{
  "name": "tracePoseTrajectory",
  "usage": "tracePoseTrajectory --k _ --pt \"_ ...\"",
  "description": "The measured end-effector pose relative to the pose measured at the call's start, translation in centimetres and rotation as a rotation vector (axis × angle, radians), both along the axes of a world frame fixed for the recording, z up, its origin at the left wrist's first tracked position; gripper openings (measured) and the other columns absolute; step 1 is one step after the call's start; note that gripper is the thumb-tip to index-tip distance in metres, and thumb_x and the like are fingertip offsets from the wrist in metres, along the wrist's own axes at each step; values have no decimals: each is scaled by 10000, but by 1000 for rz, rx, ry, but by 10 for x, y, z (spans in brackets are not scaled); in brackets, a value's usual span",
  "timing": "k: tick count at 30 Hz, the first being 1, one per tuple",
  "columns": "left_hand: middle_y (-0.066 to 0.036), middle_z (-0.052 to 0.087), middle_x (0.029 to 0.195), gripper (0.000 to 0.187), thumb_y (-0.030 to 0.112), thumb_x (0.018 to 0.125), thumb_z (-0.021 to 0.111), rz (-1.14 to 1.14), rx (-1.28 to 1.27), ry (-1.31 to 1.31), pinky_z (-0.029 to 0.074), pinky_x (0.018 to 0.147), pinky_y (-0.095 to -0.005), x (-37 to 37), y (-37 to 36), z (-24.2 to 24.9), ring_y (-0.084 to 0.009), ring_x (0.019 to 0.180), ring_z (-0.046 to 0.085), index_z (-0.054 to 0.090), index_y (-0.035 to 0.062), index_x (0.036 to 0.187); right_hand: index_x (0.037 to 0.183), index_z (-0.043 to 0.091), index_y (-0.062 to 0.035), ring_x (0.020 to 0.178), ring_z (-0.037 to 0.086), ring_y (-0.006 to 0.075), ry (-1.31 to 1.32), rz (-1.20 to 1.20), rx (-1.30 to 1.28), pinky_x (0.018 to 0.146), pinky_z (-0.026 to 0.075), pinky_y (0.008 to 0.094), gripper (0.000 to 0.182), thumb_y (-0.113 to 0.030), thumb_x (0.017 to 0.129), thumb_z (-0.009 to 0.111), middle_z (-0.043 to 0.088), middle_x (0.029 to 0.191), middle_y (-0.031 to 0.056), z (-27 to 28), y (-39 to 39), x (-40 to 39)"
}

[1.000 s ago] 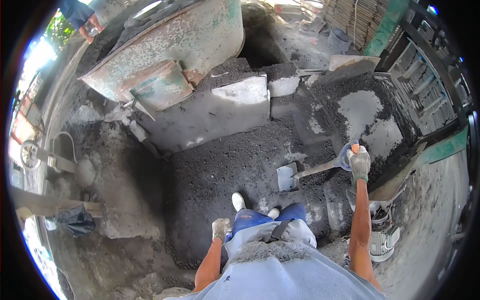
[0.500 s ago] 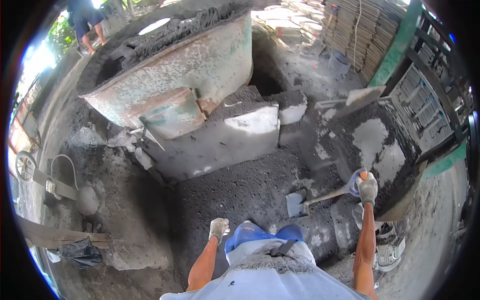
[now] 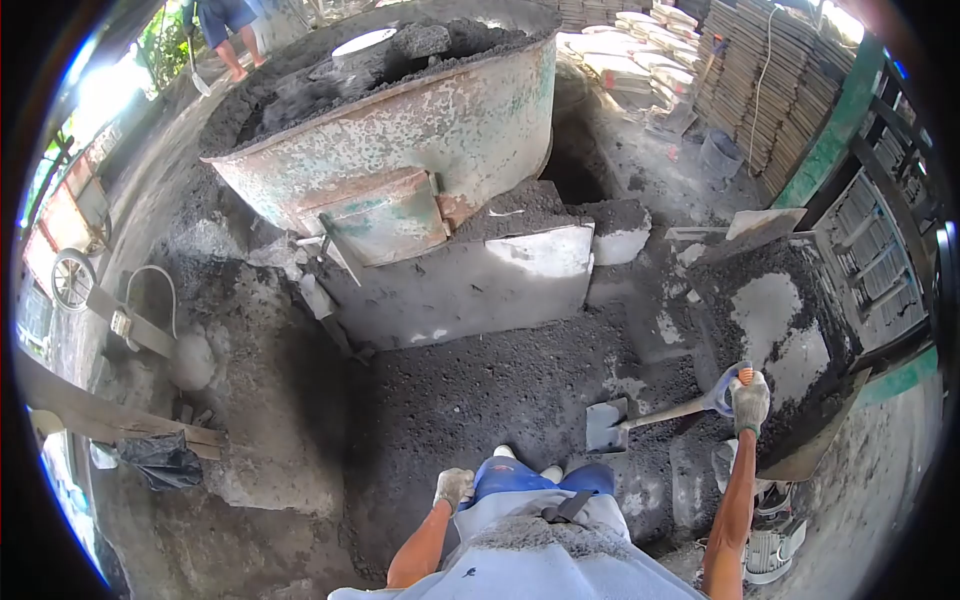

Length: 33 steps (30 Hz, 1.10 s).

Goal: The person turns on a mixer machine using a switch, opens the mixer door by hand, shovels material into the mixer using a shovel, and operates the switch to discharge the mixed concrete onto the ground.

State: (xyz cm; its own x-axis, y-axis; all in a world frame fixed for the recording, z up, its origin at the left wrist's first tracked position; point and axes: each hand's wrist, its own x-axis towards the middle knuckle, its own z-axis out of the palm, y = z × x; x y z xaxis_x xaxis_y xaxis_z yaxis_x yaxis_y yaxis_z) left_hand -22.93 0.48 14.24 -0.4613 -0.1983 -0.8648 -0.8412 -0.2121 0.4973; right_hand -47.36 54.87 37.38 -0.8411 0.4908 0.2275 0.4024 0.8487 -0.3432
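- watching from afar, i have the gloved left hand (image 3: 455, 487) at ten o'clock beside the blue trousers (image 3: 533, 481); its fingers look curled, though i cannot tell how tightly.
- at two o'clock my gloved right hand (image 3: 750, 402) is wrapped round the orange grip of the shovel (image 3: 665, 413). its blade points inward at one o'clock, over the dark, gritty floor (image 3: 480, 385); i cannot tell whether they touch.
- at nine o'clock a black bag (image 3: 160, 461) lies against a wooden beam (image 3: 105, 410).
- towards eleven, i see a big rusty tub (image 3: 400, 140) with dark material inside.
- at one, a bucket (image 3: 720, 155) stands near stacked boards (image 3: 765, 85).
- farthest, at eleven, a person (image 3: 228, 25) stands beyond the tub.
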Motion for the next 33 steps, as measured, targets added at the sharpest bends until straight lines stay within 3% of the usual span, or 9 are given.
tracePoseTrajectory --k 3,11,16,19,22,25,28,33 --pt "9 460 547 257 109 864 600 134 164 -15 352 368 -289 15 2 0 -143 394 448 519 132 621 939 649 -32 806 678 403 1 4 -17 716 513 490 289 -260 776 716 686 826 200 -3 7 1" --pt "0 506 570 232 125 884 587 137 25 -9 347 368 -312 18 15 10 -152 410 473 546 142 657 913 637 -33 792 673 402 26 25 -27 712 506 492 261 -248 781 702 677 805 199 -10 24 4" --pt "3 509 574 222 132 892 577 153 144 23 332 368 -309 15 21 6 -154 404 467 554 140 671 952 646 -63 838 681 421 -2 37 -41 735 520 517 300 -303 785 712 697 854 206 -10 30 6" --pt "-8 531 609 191 86 830 605 156 154 13 372 381 -272 10 26 16 -113 452 477 561 90 645 952 646 -64 838 682 419 -6 27 -33 734 521 517 301 -305 786 714 698 854 203 -10 30 8" --pt "2 517 604 195 87 829 599 108 51 11 359 381 -267 6 36 33 -107 448 461 552 94 641 947 644 -66 834 681 420 -2 29 -24 733 522 518 297 -305 785 715 698 853 203 -9 30 9" --pt "5 521 608 179 89 828 600 145 180 32 362 384 -269 12 28 12 -102 450 462 565 93 652 927 637 -54 821 676 422 11 31 -6 724 516 517 291 -294 782 717 691 841 207 -9 29 9" --pt "25 467 582 220 109 895 546 108 173 14 305 366 -307 10 31 9 -142 402 427 540 147 678 897 627 -30 803 667 421 32 34 3 714 505 512 289 -274 775 721 679 819 213 -9 29 8" --pt "17 496 587 207 96 887 572 131 85 36 328 370 -301 10 42 21 -139 413 461 553 143 686 897 627 -30 810 666 421 20 37 18 722 505 511 293 -273 768 727 679 823 212 -10 30 8"
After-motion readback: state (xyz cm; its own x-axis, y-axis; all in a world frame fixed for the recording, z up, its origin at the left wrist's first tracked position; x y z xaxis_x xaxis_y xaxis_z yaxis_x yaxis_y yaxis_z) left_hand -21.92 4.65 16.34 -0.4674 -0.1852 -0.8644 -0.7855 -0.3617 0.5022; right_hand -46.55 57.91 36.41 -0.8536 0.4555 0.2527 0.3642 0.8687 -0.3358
